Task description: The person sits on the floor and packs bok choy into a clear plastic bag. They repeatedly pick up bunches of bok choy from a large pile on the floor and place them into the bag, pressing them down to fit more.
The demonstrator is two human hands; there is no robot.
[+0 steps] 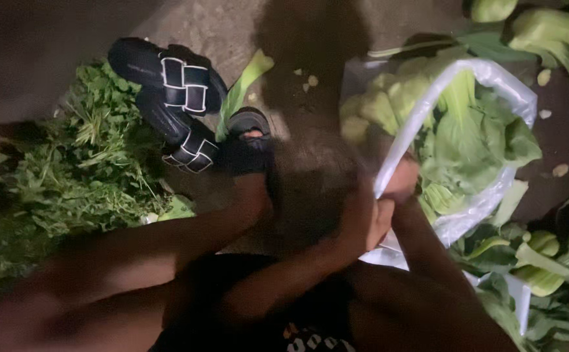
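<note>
A clear plastic bag [497, 73] lies open on the ground at the right, filled with green bok choy [473, 133]. My left hand [364, 225] and my right hand [402, 181] meet at the bag's near rim. Both are closed on the plastic edge, the left just below the right. Both forearms reach in from the bottom of the view and are blurred. My bent legs fill the lower part of the picture.
A pile of leafy green herbs [69, 169] covers the ground at the left. A pair of black sandals with white trim [180, 85] lies beside it, and a foot in a dark sandal [248, 130] is nearby. Loose bok choy [548, 261] lies around the bag.
</note>
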